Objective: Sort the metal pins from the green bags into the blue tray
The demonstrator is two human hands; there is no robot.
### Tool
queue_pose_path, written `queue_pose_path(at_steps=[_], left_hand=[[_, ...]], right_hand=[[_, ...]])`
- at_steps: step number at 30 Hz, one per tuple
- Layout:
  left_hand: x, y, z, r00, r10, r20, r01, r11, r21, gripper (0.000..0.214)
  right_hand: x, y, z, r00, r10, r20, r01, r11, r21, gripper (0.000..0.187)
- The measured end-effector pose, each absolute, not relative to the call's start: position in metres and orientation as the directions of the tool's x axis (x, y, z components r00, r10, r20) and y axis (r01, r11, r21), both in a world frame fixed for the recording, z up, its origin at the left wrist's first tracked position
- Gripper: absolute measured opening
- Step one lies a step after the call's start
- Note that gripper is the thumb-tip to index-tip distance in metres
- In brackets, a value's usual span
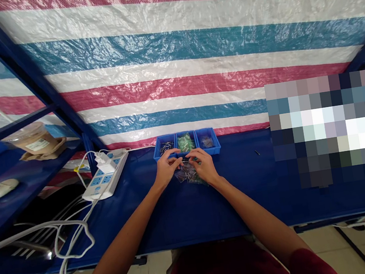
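Note:
My left hand (166,169) and my right hand (203,165) meet at the middle of the blue table (186,209), fingers curled and pinched together over a small pile of clear bags with tiny parts (188,175). Between the fingertips sits something small that I cannot make out. Just behind the hands stand three small blue bins: the left bin (164,148) holds dark metal pieces, the middle bin (185,143) green parts, the right bin (207,141) a few small bits.
A white power strip (105,176) with a plugged charger lies at the left, its cables trailing off the table edge. A blue shelf at the left carries a lidded drink cup (35,138) and a white mouse (1,188). A striped tarp hangs behind.

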State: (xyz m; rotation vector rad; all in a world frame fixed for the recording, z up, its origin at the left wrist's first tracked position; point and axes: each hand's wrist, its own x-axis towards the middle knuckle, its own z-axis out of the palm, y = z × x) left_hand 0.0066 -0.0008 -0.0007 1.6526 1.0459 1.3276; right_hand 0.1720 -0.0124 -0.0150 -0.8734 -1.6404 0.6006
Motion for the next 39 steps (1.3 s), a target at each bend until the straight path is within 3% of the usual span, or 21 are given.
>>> queue_pose_path(at_steps=[8,16,21,32,36,39], left_hand=[[0.0047,-0.0009,-0.0006,0.156,0.906,0.394,0.2,-0.42,0.885,0.034],[0.0024,0.0006,-0.0008,0.147,0.808,0.57,0.315,-0.584,0.748,0.027],[0.0033,-0.0025,0.0016,0.199,0.793,0.576,0.365,-0.606,0.707,0.026],[0.0039,-0.0012,-0.0013,0.266,0.846,0.462,0.408,-0.533,0.741,0.023],[0.0047,-0.0014,-0.0014,0.18,0.882,0.436,0.334,-0.472,0.816,0.026],[0.0045,-0.0014,-0.002,0.134,0.905,0.403,0.215,-0.424,0.88,0.028]], right_hand=[[0.1727,-0.0101,-0.0171,-0.072,0.816,0.574,0.245,0.572,-0.783,0.024],[0.1725,-0.0095,-0.0177,-0.048,0.823,0.566,0.264,0.557,-0.787,0.024],[0.1723,-0.0085,-0.0182,0.005,0.841,0.541,0.255,0.522,-0.814,0.022],[0.1701,-0.0083,-0.0188,0.087,0.859,0.504,0.159,0.488,-0.858,0.014],[0.1664,-0.009,-0.0196,0.072,0.876,0.477,0.113,0.468,-0.876,0.014],[0.1679,-0.0088,-0.0195,0.058,0.876,0.479,0.169,0.464,-0.87,0.018]])
